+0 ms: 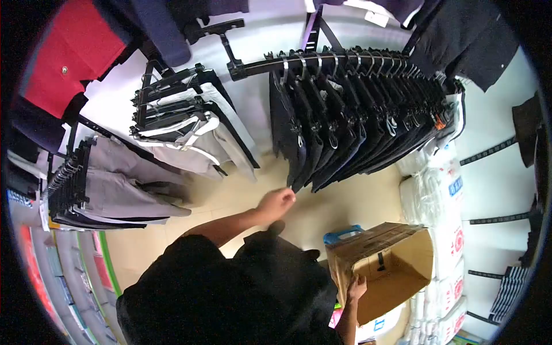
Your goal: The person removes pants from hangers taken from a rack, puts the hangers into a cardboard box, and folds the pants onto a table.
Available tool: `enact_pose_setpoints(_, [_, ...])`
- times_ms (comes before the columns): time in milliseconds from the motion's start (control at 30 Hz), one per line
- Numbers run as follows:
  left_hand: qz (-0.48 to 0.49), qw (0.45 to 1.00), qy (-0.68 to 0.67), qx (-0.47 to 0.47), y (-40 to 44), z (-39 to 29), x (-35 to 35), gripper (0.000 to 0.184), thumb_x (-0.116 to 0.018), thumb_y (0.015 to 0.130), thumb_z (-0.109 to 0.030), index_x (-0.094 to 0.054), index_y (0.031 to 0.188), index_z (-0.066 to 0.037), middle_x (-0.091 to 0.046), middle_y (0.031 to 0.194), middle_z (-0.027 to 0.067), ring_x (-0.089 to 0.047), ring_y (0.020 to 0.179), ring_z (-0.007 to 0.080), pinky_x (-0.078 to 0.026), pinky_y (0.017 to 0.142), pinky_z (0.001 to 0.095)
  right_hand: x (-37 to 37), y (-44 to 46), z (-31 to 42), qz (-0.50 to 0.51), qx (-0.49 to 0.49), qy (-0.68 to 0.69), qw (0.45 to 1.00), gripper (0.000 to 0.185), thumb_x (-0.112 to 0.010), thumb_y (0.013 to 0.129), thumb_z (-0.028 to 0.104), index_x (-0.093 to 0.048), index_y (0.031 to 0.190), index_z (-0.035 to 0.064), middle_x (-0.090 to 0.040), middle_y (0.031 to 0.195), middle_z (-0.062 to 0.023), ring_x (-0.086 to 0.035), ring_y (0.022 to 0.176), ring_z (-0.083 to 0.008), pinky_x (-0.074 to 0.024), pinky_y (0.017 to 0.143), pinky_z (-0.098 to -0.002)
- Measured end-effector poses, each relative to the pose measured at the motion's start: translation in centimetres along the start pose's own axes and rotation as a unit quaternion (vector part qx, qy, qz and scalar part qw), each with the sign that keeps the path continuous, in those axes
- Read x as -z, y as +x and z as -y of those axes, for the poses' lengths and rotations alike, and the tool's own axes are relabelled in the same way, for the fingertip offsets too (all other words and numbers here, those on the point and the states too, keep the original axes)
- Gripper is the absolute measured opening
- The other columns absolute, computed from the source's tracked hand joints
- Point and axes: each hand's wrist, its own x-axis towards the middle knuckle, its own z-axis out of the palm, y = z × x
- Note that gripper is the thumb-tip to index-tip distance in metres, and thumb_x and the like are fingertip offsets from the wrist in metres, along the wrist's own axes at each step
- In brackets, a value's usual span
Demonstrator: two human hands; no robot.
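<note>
My left hand reaches forward with its fingers curled closed, right by the lower hem of the nearest dark trousers. Whether it touches the cloth or has anything inside the fingers I cannot make out. A brown cardboard box stands to my right, its open side facing up toward me. Gripping the near left edge of that box is my right hand, thumb and fingers on either side of the cardboard. Inside the box a small dark mark shows on the wall.
Dark trousers hang tightly along a black rail. Grey trousers and a short rack of mixed trousers hang left. Plastic-wrapped white bundles are stacked right. A blue handle-like part shows behind the box.
</note>
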Motion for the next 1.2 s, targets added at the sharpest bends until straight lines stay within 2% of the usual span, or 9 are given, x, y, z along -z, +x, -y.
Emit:
enact_pose_setpoints(67, [-0.091,0.995,-0.038,0.008,1.6,0.8,2.6,0.019,-0.064,0.099,-0.023,-0.068,0.106,-0.006,-0.074,0.093,0.0121,-0.072,0.082,0.0232,-0.056,0.075,0.0356,-1.6,1.6,-1.9,-0.072,0.142,-0.047,0.986,0.038,-0.064,0.096,0.019,-0.06,0.122,-0.0087,-0.068,0.111,-0.0226,-0.069,0.097,-0.0347,-0.0549,0.086,-0.0411])
enact_pose_setpoints(167, [-0.152,0.978,-0.138,-0.04,6.0,-0.2,6.8,0.024,-0.064,0.103,-0.026,-0.066,0.115,-0.005,-0.074,0.097,0.0044,-0.07,0.091,0.0123,-0.055,0.083,0.0298,-0.5,1.1,8.1,-0.11,0.105,-0.107,0.983,0.033,-0.069,0.093,0.018,-0.066,0.114,-0.0077,-0.073,0.105,-0.021,-0.072,0.096,-0.0311,-0.0561,0.086,-0.0402])
enact_pose_setpoints(333, [-0.135,0.904,-0.406,-0.013,14.6,-5.3,14.8,0.04,-0.062,0.103,-0.033,-0.059,0.132,-0.007,-0.07,0.121,0.0085,-0.066,0.102,0.0143,-0.05,0.083,0.0297,-0.5,3.4,11.5,0.067,0.096,0.078,0.99,0.019,-0.059,0.095,0.0,-0.066,0.111,-0.0072,-0.073,0.111,-0.0116,-0.069,0.093,-0.0187,-0.0545,0.087,-0.0322])
enact_pose_setpoints(433, [-0.059,0.859,-0.502,0.08,17.8,-7.0,16.7,0.038,-0.064,0.1,-0.036,-0.059,0.129,-0.013,-0.069,0.121,0.0086,-0.066,0.105,0.0177,-0.049,0.086,0.0302,-0.9,5.1,9.8,0.215,0.117,0.005,0.97,0.024,-0.059,0.097,0.0,-0.066,0.118,-0.0084,-0.072,0.119,-0.0146,-0.071,0.097,-0.0182,-0.0561,0.084,-0.0313])
enact_pose_setpoints(667, [-0.046,0.856,-0.513,0.053,18.7,-8.1,17.0,0.026,-0.068,0.097,-0.033,-0.063,0.116,-0.016,-0.069,0.096,-0.0031,-0.065,0.087,0.0098,-0.047,0.074,0.0258,0.2,0.7,16.5,0.218,0.195,-0.065,0.954,0.018,-0.064,0.094,0.004,-0.073,0.109,-0.0012,-0.077,0.095,-0.0124,-0.072,0.092,-0.0162,-0.0563,0.081,-0.0332])
enact_pose_setpoints(933, [0.073,0.81,-0.581,0.03,13.0,-9.5,14.5,0.016,-0.067,0.098,-0.029,-0.061,0.108,-0.019,-0.071,0.098,0.0006,-0.069,0.088,0.0145,-0.05,0.08,0.0291,-1.0,0.8,15.8,0.219,0.194,-0.055,0.955,0.019,-0.062,0.095,0.005,-0.071,0.111,-0.0006,-0.075,0.099,-0.0093,-0.071,0.092,-0.0166,-0.055,0.081,-0.031])
enact_pose_setpoints(1067, [0.155,0.853,-0.497,0.04,8.9,-11.4,12.5,0.021,-0.066,0.098,-0.023,-0.057,0.115,-0.015,-0.071,0.111,0.0045,-0.07,0.1,0.0177,-0.051,0.085,0.0303,0.8,-2.9,30.5,0.168,0.261,0.0,0.951,0.016,-0.061,0.098,0.01,-0.069,0.109,0.0003,-0.067,0.087,-0.0017,-0.062,0.079,-0.0107,-0.0517,0.072,-0.0278])
enact_pose_setpoints(1100, [0.164,0.85,-0.499,0.041,8.4,-11.6,11.9,0.021,-0.065,0.098,-0.022,-0.056,0.116,-0.014,-0.07,0.113,0.0051,-0.07,0.103,0.0188,-0.051,0.085,0.0304,0.9,-3.6,33.8,0.102,0.285,-0.031,0.953,0.02,-0.066,0.097,0.019,-0.069,0.102,-0.0004,-0.069,0.085,-0.0185,-0.068,0.074,-0.0299,-0.0522,0.067,-0.0367])
enact_pose_setpoints(1200, [0.191,0.848,-0.492,0.047,7.2,-12.2,10.6,0.026,-0.061,0.1,-0.017,-0.053,0.124,-0.013,-0.069,0.119,0.0071,-0.069,0.116,0.0236,-0.051,0.088,0.0315,2.2,-5.6,41.8,0.046,0.344,0.006,0.938,0.026,-0.063,0.099,0.022,-0.068,0.108,-0.0025,-0.071,0.104,-0.0215,-0.069,0.092,-0.0375,-0.0531,0.082,-0.0396])
